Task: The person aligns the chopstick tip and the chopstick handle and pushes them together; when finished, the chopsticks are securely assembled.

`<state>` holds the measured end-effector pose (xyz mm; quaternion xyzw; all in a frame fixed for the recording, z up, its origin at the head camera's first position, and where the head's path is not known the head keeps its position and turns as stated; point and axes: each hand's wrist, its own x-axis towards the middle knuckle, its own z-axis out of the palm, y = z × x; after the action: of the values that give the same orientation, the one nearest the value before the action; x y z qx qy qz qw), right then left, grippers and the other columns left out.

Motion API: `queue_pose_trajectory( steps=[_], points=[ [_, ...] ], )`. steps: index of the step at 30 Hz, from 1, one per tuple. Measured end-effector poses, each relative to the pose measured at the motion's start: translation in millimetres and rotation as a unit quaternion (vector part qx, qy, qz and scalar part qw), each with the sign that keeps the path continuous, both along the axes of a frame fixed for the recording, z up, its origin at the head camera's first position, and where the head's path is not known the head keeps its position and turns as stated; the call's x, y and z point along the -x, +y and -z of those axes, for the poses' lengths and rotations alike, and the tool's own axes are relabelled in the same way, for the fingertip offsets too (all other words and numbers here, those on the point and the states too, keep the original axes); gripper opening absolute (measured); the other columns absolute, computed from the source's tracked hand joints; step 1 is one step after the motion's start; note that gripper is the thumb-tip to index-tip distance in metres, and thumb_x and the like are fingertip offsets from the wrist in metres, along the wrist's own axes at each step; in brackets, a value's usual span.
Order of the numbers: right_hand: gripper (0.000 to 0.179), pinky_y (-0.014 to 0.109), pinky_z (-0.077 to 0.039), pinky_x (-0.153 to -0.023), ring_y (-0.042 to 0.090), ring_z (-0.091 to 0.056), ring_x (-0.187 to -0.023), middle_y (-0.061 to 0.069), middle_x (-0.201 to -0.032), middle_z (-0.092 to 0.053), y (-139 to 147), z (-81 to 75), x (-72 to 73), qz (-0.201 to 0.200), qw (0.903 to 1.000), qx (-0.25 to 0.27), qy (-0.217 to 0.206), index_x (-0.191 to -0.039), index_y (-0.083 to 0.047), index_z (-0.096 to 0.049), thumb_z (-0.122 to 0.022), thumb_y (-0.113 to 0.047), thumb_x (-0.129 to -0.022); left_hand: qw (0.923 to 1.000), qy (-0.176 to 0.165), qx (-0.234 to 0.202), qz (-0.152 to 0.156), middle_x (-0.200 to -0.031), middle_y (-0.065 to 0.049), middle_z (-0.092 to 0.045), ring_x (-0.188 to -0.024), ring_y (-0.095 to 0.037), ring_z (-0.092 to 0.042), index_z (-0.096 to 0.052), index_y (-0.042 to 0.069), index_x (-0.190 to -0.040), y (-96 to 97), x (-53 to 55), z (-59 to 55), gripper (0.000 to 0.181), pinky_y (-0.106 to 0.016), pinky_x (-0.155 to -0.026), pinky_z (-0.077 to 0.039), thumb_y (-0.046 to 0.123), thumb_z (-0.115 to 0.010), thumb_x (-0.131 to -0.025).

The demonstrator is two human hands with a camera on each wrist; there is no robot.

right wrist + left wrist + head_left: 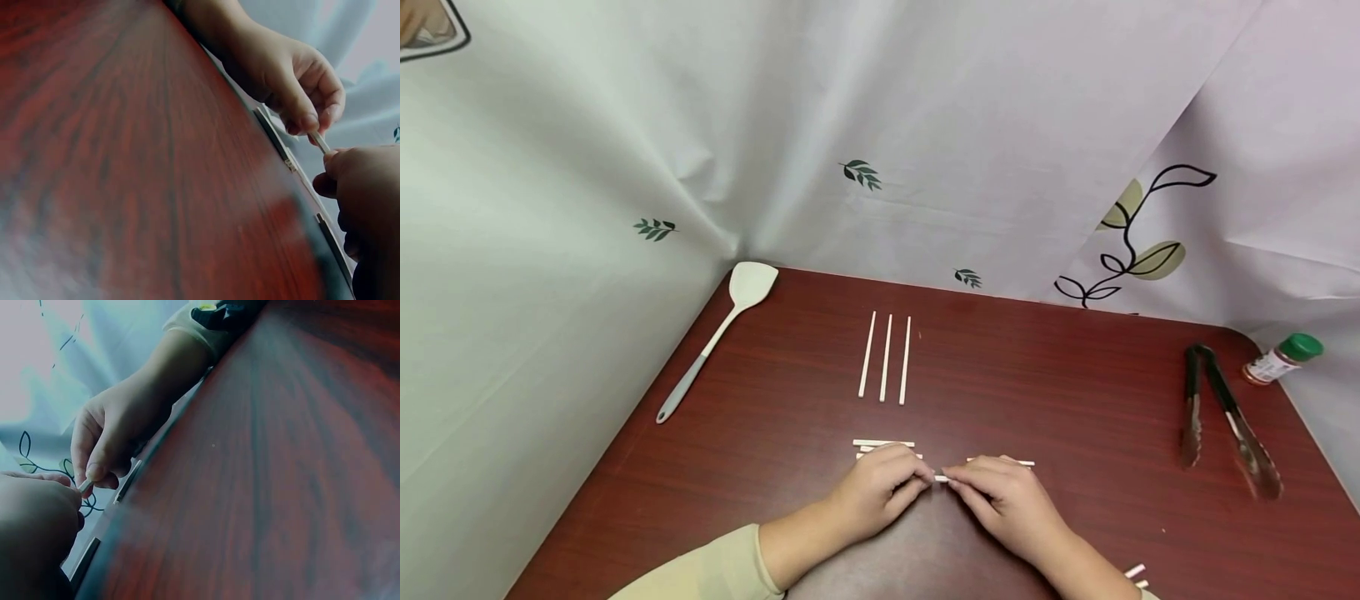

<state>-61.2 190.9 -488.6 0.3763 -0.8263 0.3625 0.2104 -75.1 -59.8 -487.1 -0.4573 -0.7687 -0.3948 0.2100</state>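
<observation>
Over the red table (pixel 1037 375), as I watch, the left hand (pixel 883 490) and right hand (pixel 1006 497) pinch one stick (pixel 941 478) between them, best done with light, even pressure.

Table (pixel 1037 375) is showing dark wood grain, smooth, semi-gloss, reflecting light at the front. Sticks (pixel 941 479) are looking smooth and matt; wood or plastic, can't tell. Spatula (pixel 748 290) is reading as matt plastic or silicone. Tongs (pixel 1234 421) are running two materials: shiny metal ends, black grips (pixel 1218 387) looking like plastic or rubber. Jar (pixel 1273 365) is wearing a smooth green plastic cap (pixel 1300 347) and a paper-looking label (pixel 1270 367). Curtain (pixel 962 117) is hanging as smooth cloth or thin sheeting, creased, faint sheen. Sleeve (pixel 715 571) is looking like matt cloth.
</observation>
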Motion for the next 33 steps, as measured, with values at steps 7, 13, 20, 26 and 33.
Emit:
queue_pose_trajectory(
  steps=[7, 13, 20, 26, 33],
  points=[
    [0.020, 0.034, -0.055, -0.076, 0.011, -0.075, -0.089, -0.009, -0.101, -0.079, -3.4, -1.4, -1.8, 0.008, 0.9998, 0.002, 0.017, -0.108, -0.016, -0.085, -0.069, -0.028, -0.106, 1.0000, -0.009, -0.001, -0.003, -0.094, 0.005, -0.072, -0.090, -0.007, -0.068, -0.073, 0.010, -0.097, 1.6, -1.7, -1.0, 0.005, -0.017, -0.089, -0.053, 0.009, -0.073, -0.101],
    [0.013, 0.036, -0.055, -0.075, 0.011, -0.074, -0.089, -0.009, -0.101, -0.079, -3.3, -2.4, -2.2, 0.012, 0.9998, -0.001, 0.018, -0.109, -0.017, -0.085, -0.079, -0.018, -0.097, 0.9999, -0.010, -0.008, -0.006, -0.091, 0.006, -0.071, -0.086, -0.006, -0.067, -0.071, 0.013, -0.095, 2.7, -0.9, -1.9, 0.020, -0.015, -0.086, -0.053, -0.002, -0.083, -0.087],
    [0.019, 0.026, -0.058, -0.073, 0.008, -0.072, -0.078, -0.006, -0.092, -0.078, -0.8, -8.1, 8.3, -0.014, 0.9983, 0.031, 0.048, -0.103, -0.012, -0.084, -0.071, -0.026, -0.105, 0.9998, -0.013, -0.005, -0.015, -0.094, 0.005, -0.067, -0.084, -0.006, -0.063, -0.071, 0.011, -0.101, 1.0, 0.5, -2.6, 0.015, -0.016, -0.083, -0.051, 0.003, -0.079, -0.093],
    [0.012, 0.022, -0.055, -0.068, 0.014, -0.069, -0.072, 0.002, -0.086, -0.076, 12.4, -10.3, 22.6, -0.023, 0.9924, 0.110, 0.049, -0.095, -0.007, -0.082, -0.084, -0.018, -0.095, 0.9992, -0.009, 0.022, -0.033, -0.100, 0.005, -0.069, -0.089, -0.008, -0.065, -0.070, 0.012, -0.107, -1.6, 0.5, -2.4, 0.012, -0.022, -0.086, -0.054, 0.005, -0.073, -0.098],
    [0.043, 0.019, -0.054, -0.059, 0.006, -0.067, -0.071, 0.011, -0.090, -0.077, 17.2, -16.0, 21.8, -0.019, 0.9592, 0.218, -0.179, -0.113, 0.011, -0.067, -0.083, 0.022, -0.074, 0.9944, 0.055, 0.090, -0.002, -0.103, 0.010, -0.073, -0.101, -0.006, -0.069, -0.077, 0.018, -0.104, -3.8, 1.7, -2.5, 0.011, -0.031, -0.101, -0.053, 0.011, -0.073, -0.097]
  ],
)
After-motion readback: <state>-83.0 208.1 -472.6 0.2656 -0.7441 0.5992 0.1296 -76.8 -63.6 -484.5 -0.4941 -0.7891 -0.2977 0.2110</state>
